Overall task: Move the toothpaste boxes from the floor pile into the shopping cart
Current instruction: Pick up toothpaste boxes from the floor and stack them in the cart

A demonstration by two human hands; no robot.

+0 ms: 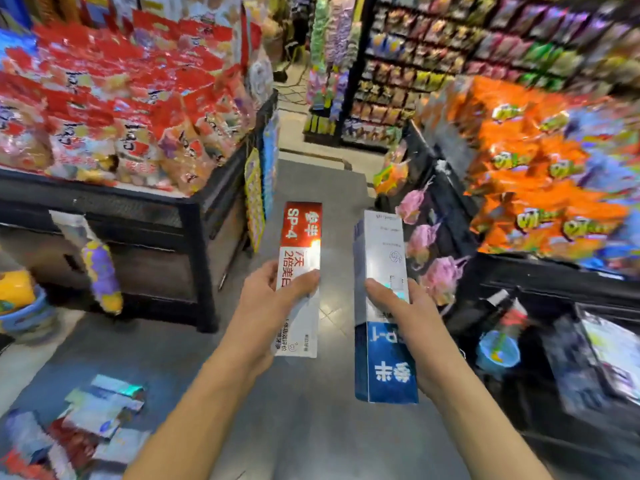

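Low on my left the loose floor pile of cardboard toothpaste boxes (83, 424) waits; my left hand (266, 306) grasps a red-and-white toothpaste carton (300, 282), my right hand (412, 323) a blue-and-white toothpaste carton (382, 306), both held lengthwise for carrying toward the dark wire shopping cart (540, 344) at right

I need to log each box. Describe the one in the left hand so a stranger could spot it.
Above the grey aisle floor, two hands hold up one long box each. The left hand grips the red-and-white toothpaste box printed SP-4; its neighbour is blue and white.
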